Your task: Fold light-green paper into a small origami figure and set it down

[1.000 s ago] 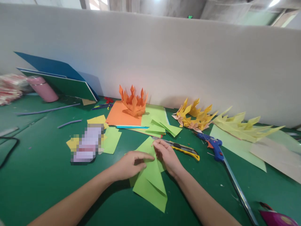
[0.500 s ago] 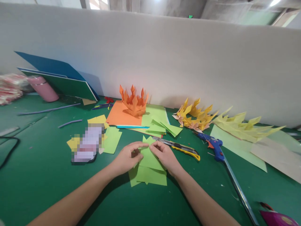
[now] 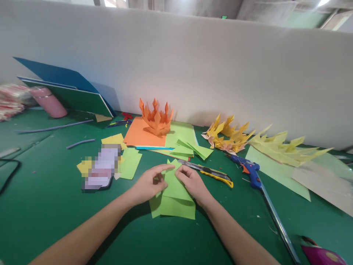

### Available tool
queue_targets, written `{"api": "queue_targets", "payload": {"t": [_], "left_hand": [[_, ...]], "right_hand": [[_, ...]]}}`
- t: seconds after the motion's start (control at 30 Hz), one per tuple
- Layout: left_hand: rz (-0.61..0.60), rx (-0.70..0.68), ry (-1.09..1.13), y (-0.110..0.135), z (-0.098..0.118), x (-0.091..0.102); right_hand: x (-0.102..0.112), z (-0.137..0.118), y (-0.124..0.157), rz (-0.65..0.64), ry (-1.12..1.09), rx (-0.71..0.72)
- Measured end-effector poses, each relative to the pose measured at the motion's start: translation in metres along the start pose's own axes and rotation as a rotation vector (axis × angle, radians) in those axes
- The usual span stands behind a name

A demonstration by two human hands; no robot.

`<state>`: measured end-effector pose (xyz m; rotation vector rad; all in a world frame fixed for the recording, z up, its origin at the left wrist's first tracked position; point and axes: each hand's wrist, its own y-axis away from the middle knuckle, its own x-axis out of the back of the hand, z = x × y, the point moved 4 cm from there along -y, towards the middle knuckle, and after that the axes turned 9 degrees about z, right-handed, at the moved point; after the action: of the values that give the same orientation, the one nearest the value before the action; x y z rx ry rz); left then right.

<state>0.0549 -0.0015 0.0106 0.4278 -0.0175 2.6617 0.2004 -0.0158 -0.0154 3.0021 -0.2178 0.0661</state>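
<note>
In the middle of the table, my left hand [image 3: 149, 184] and my right hand [image 3: 191, 182] hold a light green sheet of paper [image 3: 174, 187] between them. The left index finger reaches across the sheet's pointed top, and the left thumb is at its left edge. Right fingers are curled and pinch the upper right part of the sheet; their tips are partly hidden. More green paper pieces [image 3: 178, 209] lie beneath it. Just beyond my right hand is a yellow utility knife [image 3: 213, 173] with its blade end pointing left.
An orange paper crown [image 3: 157, 119] stands on coloured sheets at the back. Right of it are a yellow paper crown [image 3: 227, 136], a pale green pointed strip [image 3: 286, 147] and a blue glue gun [image 3: 248, 169]. A phone [image 3: 103, 165] and a pink bottle [image 3: 49, 102] are on the left.
The view has shifted slightly. My left index finger lies a little straighter over the top of the green paper; both hands stay in nearly the same place.
</note>
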Motion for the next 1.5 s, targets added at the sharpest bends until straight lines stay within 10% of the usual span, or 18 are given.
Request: {"api": "queue_targets", "payload": {"t": [0.4, 0.63, 0.93, 1.13, 1.5], "left_hand": [[0.360, 0.072, 0.229, -0.015, -0.011, 0.054], [0.436, 0.049, 0.411, -0.014, -0.013, 0.044], [0.439, 0.026, 0.456, -0.007, -0.011, 0.016], [0.332, -0.031, 0.368, -0.008, -0.017, 0.006], [0.232, 0.211, 0.446, -0.006, -0.015, 0.014]], "right_hand": [[0.004, 0.005, -0.001, 0.016, -0.123, -0.082], [0.006, 0.008, -0.002, 0.004, -0.390, -0.062], [0.000, 0.006, 0.008, -0.092, -0.169, 0.097], [0.001, 0.015, 0.006, 0.147, -0.055, 0.160], [-0.003, -0.018, 0.032, 0.132, 0.605, 1.032]]}}
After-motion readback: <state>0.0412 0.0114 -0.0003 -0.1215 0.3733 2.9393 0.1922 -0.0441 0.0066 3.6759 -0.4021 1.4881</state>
